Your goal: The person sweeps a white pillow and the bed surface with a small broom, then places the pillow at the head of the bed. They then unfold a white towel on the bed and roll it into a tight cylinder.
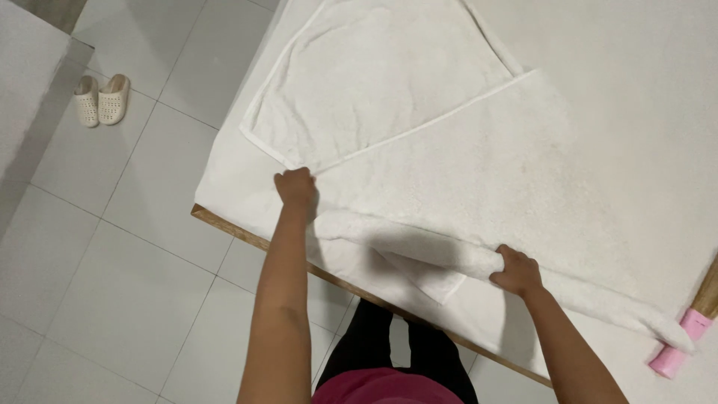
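Head view: a white towel [449,150] lies spread over the white-covered surface [636,90], its near edge rolled into a long roll [419,251] running left to right along the surface's wooden front edge [239,233]. The left hand [296,187] presses down at the roll's left end, fingers curled together on the cloth. The right hand [516,271] clamps over the roll near its middle, fingers wrapped round it. Flat towel lies open beyond both hands; a pink object [682,343] sits by the roll's far right tip.

Towel [464,164] on the table [224,187], slippers [102,99] on the floor far left, block [682,343] at right.
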